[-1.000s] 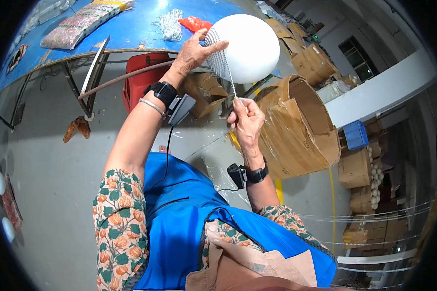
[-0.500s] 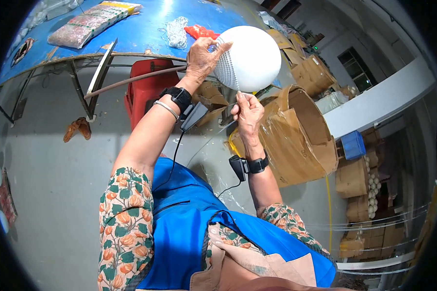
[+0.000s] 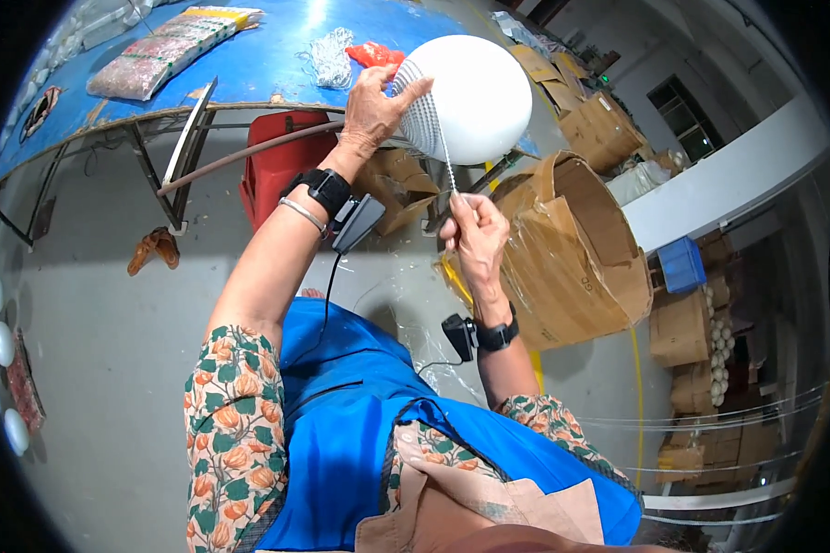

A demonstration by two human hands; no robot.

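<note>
A large smooth white ball is held up near the edge of the blue table. Rows of silvery-grey bead string lie side by side around its left part. My left hand grips the ball from the left, its thumb stretched over the rows; the other fingers are partly hidden. Below the ball, my right hand pinches the bead string between thumb and finger. The length between ball and pinch runs straight and taut. Dark straps with small devices circle both wrists.
On the blue table lie a wrapped flat package, a bundle of white string and red plastic. Under its edge stands a red stool. A big open cardboard box is close to my right hand.
My right hand has drawn down a little from the ball, and more taut bead string shows between them. My left hand keeps its grip. The whole view has shifted slightly.
</note>
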